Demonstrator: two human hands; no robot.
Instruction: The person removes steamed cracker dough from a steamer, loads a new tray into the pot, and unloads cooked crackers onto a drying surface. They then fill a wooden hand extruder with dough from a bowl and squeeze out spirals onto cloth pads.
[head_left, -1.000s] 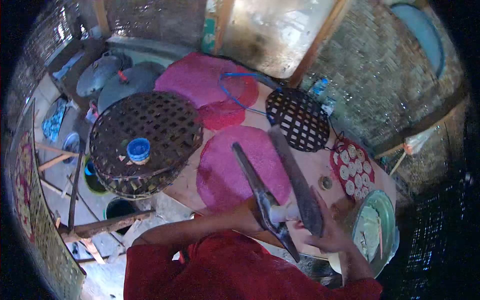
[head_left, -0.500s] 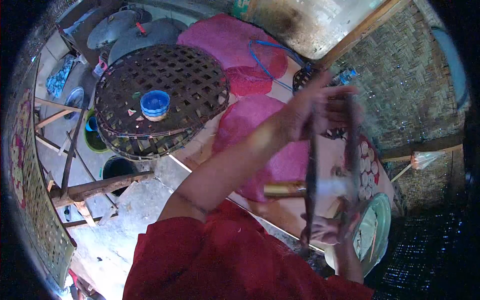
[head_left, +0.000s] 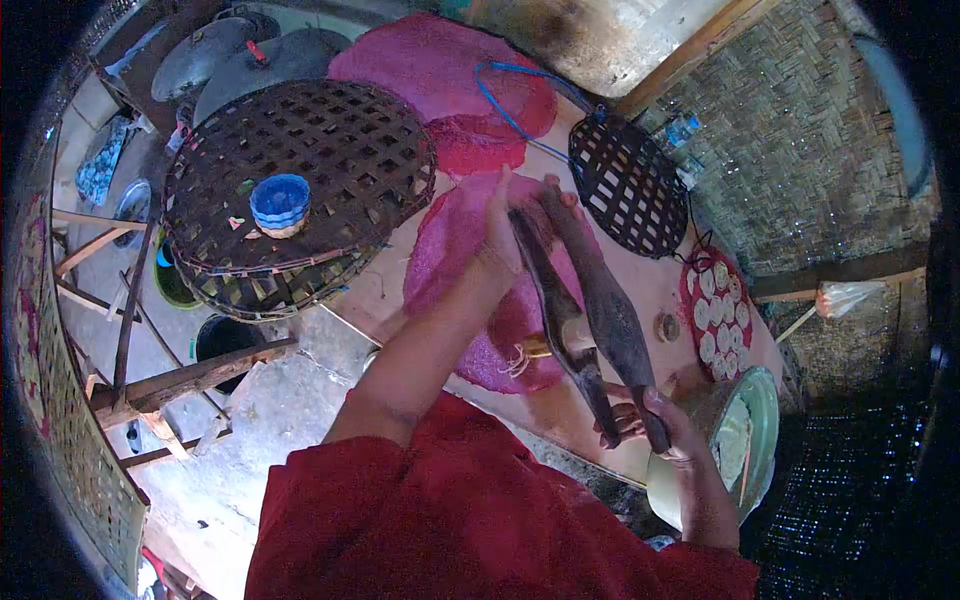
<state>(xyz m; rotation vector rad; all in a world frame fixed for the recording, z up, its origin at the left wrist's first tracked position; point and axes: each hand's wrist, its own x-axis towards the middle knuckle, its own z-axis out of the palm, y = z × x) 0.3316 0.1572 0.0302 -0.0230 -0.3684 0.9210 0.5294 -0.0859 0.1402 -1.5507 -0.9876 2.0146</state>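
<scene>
A dark wooden hand press with two long handles is held at a slant over the table. Between the handles sits a pale round plunger, and a brass-coloured tube points left from it. Pale thin strands hang at the tube's mouth, above the pink cloth. My left hand is closed about the upper handle ends, its fingers partly hidden behind them. Down at the lower ends, my right hand wraps round the handles.
A pale green bucket with whitish contents stands beside my right arm. Round pale coils lie on a red sheet at the right. A blue bowl rests on a large woven tray; a smaller dark lattice basket lies at the back.
The press has swung left from a more upright, blurred position and now slants. My left hand has shifted left with it. Strands at the tube's mouth are now visible.
</scene>
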